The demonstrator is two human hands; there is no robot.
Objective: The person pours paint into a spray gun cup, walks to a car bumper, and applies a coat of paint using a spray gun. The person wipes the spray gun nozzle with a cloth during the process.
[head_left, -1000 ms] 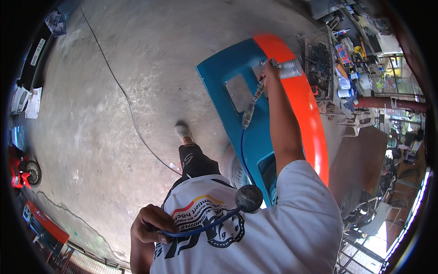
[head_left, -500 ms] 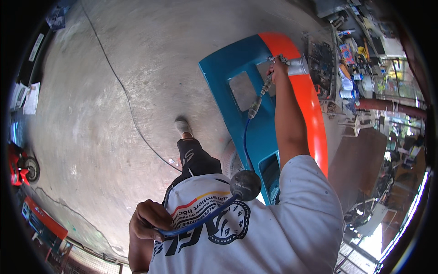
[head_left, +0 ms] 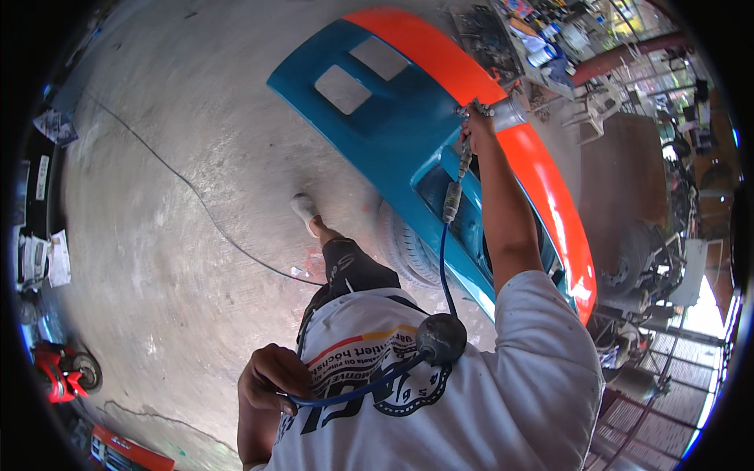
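My right hand [head_left: 477, 132] is wrapped round a metal spray gun [head_left: 471, 110] with a silver cup [head_left: 510, 113]. The gun is over a large vehicle bumper [head_left: 357, 149], teal on one side and glossy orange on the other, with two square openings and a larger recess. From the gun's handle a fitting [head_left: 452, 201] leads into a blue air hose [head_left: 444, 271]. That hose passes a dark round ball [head_left: 441, 339] in front of my shirt. My left hand [head_left: 273, 375], at my lower left, is closed on the hose. Whether the gun touches the bumper I cannot tell.
Under the bumper lies a tyre [head_left: 408, 250]. A dark cable [head_left: 196, 192] runs across the concrete floor at left. Cluttered shelves [head_left: 542, 47] and a white plastic chair [head_left: 593, 110] stand at right. A red motorcycle [head_left: 63, 373] is at the lower left.
My right hand and the spray gun have moved along the bumper, from beside the square openings to near the larger recess. The whole view has shifted with my body. My left hand keeps the hose.
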